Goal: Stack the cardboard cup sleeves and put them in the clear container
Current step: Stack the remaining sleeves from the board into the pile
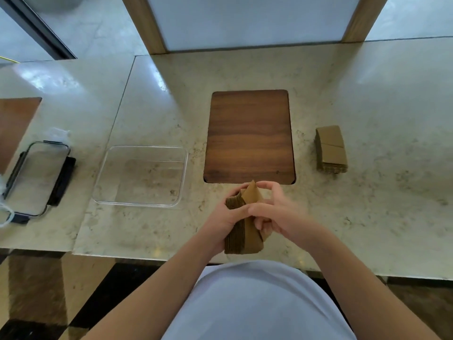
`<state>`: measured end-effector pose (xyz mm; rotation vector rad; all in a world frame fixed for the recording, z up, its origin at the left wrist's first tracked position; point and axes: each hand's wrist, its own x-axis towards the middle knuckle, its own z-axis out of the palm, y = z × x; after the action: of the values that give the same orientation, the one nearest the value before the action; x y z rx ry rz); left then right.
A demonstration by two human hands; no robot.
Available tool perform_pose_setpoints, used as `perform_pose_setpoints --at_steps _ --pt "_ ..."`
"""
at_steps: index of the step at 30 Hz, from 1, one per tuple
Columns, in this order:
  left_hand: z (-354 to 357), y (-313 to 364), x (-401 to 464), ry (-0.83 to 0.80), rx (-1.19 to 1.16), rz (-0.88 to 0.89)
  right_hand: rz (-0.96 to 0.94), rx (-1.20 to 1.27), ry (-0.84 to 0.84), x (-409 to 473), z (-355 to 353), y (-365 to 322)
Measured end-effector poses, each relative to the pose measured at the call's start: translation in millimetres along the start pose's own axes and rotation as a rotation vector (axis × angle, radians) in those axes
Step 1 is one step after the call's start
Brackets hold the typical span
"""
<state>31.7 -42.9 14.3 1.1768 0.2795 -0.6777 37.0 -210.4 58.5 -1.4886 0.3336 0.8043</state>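
A thick stack of brown cardboard cup sleeves (241, 239) stands on edge near the counter's front edge, held between both hands. My left hand (226, 215) grips the stack from its left side. My right hand (274, 212) holds the right side, and its fingers pinch the tilted top sleeve (251, 193). A second stack of sleeves (331, 149) lies flat on the counter to the right. The clear container (142, 176) sits open and empty on the counter to the left.
A dark wooden board (250, 136) lies on the marble counter just beyond my hands. The container's lid (38, 179) with dark clips rests at the far left beside crumpled clear plastic. The counter edge runs just below my hands.
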Motion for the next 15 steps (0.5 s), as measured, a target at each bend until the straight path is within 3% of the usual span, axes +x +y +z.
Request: perform_pose_setpoints --at_steps 6,9,11,13,15 --pt "12 10 15 -0.076 -0.116 -0.048 0.073 0.577 -0.103 -5 -16 -11" --pt "20 14 19 -0.072 -0.164 -0.036 0.039 0.651 -0.093 1 -14 -10" --pt "24 16 21 -0.090 -0.267 -0.043 -0.051 0.481 0.133 3 -8 -7" --pt "23 23 24 -0.111 -0.379 -0.073 -0.174 0.219 0.486 2 0 -6" --pt "20 33 28 -0.139 -0.436 -0.097 -0.230 0.060 0.671 -1 11 -2"
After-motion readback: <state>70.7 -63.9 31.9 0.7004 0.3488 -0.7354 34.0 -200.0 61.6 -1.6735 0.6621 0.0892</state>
